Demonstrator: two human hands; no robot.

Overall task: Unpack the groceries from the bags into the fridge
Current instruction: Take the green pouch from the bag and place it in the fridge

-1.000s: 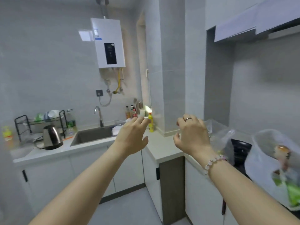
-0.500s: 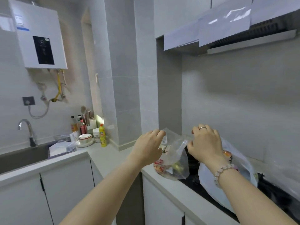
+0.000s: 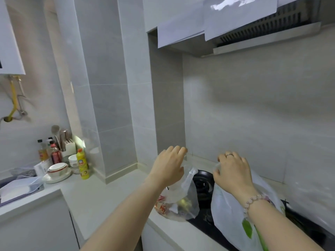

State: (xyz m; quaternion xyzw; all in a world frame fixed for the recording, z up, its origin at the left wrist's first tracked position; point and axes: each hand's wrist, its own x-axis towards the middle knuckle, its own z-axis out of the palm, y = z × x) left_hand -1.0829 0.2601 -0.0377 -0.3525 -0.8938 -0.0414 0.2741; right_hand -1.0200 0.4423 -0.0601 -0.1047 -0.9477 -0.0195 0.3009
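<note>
Left hand (image 3: 167, 166) spread over clear bag (image 3: 183, 198); right hand (image 3: 233, 173) pinching white bag (image 3: 227, 216) rim.

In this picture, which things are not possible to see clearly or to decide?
All in the head view:
Whether the left hand grips the clear bag: the back of the hand hides its fingertips.
Whether the right hand pinches the white bag: its curled fingers cover the rim.
Contents of the white bag: milky plastic and the forearm hide them; the bottom edge cuts it.
Labels on the bottles: too small, blurred.
</note>
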